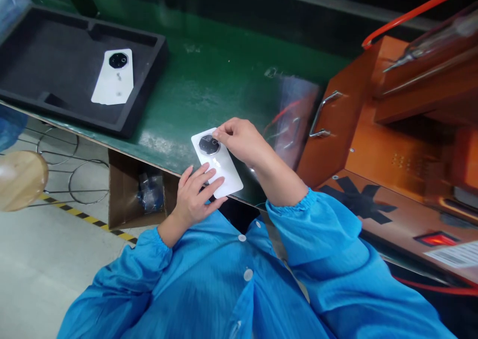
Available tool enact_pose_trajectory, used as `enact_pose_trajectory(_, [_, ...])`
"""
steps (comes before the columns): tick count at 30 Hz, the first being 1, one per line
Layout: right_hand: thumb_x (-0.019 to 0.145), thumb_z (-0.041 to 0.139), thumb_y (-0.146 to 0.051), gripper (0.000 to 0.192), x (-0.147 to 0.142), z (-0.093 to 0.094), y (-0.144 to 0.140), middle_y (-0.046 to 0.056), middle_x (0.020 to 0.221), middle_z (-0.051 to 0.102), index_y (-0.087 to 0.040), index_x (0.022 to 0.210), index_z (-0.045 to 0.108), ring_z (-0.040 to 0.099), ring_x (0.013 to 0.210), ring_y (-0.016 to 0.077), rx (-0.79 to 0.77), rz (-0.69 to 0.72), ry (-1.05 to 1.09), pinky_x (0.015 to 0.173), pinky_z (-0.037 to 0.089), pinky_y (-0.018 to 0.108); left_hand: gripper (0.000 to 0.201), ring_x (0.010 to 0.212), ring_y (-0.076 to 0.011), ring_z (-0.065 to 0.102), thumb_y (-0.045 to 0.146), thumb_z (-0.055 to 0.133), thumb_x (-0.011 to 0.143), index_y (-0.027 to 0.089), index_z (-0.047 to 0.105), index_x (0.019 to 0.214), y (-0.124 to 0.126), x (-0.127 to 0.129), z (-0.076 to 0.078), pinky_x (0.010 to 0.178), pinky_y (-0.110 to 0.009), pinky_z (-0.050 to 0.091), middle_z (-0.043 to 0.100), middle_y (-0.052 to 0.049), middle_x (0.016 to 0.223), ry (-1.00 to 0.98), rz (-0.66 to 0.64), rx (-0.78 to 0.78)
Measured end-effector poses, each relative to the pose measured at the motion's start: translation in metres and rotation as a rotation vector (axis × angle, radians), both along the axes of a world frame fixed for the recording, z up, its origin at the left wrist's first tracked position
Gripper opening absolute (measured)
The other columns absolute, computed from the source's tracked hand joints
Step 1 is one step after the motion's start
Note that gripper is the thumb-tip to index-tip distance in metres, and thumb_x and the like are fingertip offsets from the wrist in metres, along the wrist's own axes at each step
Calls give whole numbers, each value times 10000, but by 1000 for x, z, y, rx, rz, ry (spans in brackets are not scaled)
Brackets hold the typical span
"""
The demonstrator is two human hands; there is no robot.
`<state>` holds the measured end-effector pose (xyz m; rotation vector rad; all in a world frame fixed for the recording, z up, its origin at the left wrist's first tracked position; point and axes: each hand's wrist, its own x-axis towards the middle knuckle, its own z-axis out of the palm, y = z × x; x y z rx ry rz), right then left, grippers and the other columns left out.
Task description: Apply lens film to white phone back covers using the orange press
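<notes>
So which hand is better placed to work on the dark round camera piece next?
Probably the right hand: its fingertips already sit on the camera ring, while the left hand lies flat on the white back cover, steadying it.

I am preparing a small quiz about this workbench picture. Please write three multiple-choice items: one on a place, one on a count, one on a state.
1. Where does the second white back cover lie?
A. in the black foam tray
B. on the orange machine
C. on the floor

2. How many white back covers are visible?
A. one
B. two
C. four

3. What is the right hand doing?
A. resting on the machine handle
B. hanging free
C. pinching at the dark round camera ring

Key:
1 A, the second white back cover lies inside the black foam tray.
2 B, one in the tray, one white back cover under the left hand.
3 C, the right hand has its fingers at the camera ring.
</notes>
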<state>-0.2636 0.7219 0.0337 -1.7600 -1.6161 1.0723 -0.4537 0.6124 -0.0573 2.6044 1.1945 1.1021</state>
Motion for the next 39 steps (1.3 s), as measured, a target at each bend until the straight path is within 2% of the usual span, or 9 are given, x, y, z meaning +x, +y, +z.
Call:
enact_pose_trajectory(4, [961,665,-210,258,-3,0,1,57,872,668,-186,706,637,621,867,216,-8,-5,-68,815,459,367,355,1347,-295,710,496,718,1010,273,771,1281,1,0,0,1247,-481,416,789,-72,1307,-6,-6,45])
enact_pose_trajectory(8, [974,650,-200,238,-3,-3,1,83,997,700,-187,737,654,638,935,229,27,11,-108,893,479,397,375,1372,-307,692,500,734,993,318,759,1320,0,-1,-2,1274,-495,373,776,-57,1339,-10,-6,-19])
enact_pose_trajectory(12, [983,632,-210,203,-1,-6,1,96,1050,705,-188,785,674,642,978,237,41,25,-127,966,482,435,420,1382,-307,684,476,761,979,299,735,1359,-1,-1,-3,1281,-478,363,770,-71,1339,-40,-25,-4])
enact_pose_trajectory(18, [997,633,-213,219,-2,-6,3,103,1051,688,-197,780,658,637,981,244,36,26,-147,952,481,438,392,1400,-318,669,522,730,990,342,755,1337,-1,-1,-6,1292,-506,345,764,-59,1345,-15,0,-76])
enact_pose_trajectory(23, [1006,627,-190,229,-4,-3,2,106,1066,691,-200,777,640,647,1039,244,20,7,-183,976,489,431,375,1357,-296,702,499,733,994,308,754,1316,0,-1,-2,1259,-472,390,781,-59,1316,-15,-1,22])
enact_pose_trajectory(27, [999,629,-178,218,-6,-2,1,112,1076,698,-195,783,648,654,1046,251,25,-1,-185,991,494,447,374,1371,-303,691,496,731,994,324,754,1325,0,-1,-2,1267,-483,376,774,-57,1331,-15,-1,-21])
enact_pose_trajectory(31, [987,630,-183,204,-5,-7,1,112,1042,698,-199,787,666,651,1059,266,50,-6,-190,991,490,462,368,1359,-302,699,506,727,994,330,760,1316,0,0,-2,1263,-483,380,777,-53,1324,-5,2,-31])
enact_pose_trajectory(36, [971,635,-227,184,-5,-15,1,110,1056,698,-199,796,685,656,1045,264,105,-16,-171,969,501,465,365,1345,-286,711,474,740,1001,249,748,1288,2,1,4,1238,-445,410,785,-86,1299,-36,-21,46])
enact_pose_trajectory(39, [965,643,-223,174,-6,-16,0,115,1055,701,-197,798,686,656,1057,270,111,-19,-180,975,504,468,363,1355,-288,705,477,744,996,286,751,1304,1,1,4,1245,-455,399,782,-66,1316,-35,-14,14])
